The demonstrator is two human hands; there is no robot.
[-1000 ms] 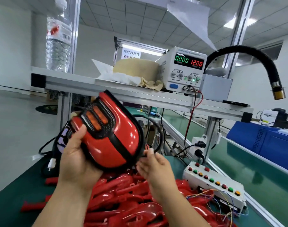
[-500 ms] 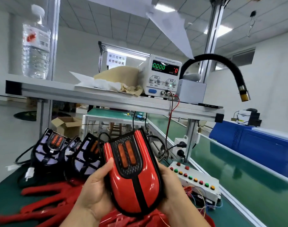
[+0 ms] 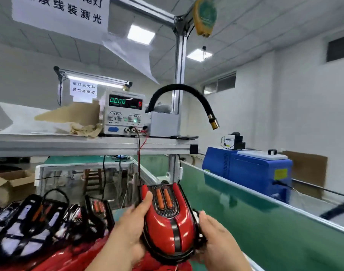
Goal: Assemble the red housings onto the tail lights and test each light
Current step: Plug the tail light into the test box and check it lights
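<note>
I see white walls point(image 3: 294, 114) and a panelled ceiling point(image 3: 245, 26) with two lit square light panels point(image 3: 141, 34), and a strip of windows point(image 3: 220, 84) high on the far wall. Ahead, an aluminium shelf point(image 3: 69, 147) carries a bench power supply point(image 3: 124, 114) beside a black flexible hose point(image 3: 177, 86); at right a green conveyor belt point(image 3: 265, 222) runs past a blue machine point(image 3: 249, 171), with a cardboard box point(image 3: 10, 184) low at left.

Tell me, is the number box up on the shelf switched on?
On. The display of the power supply shows lit green digits and a red one, and a small green lamp glows beneath it.
</note>
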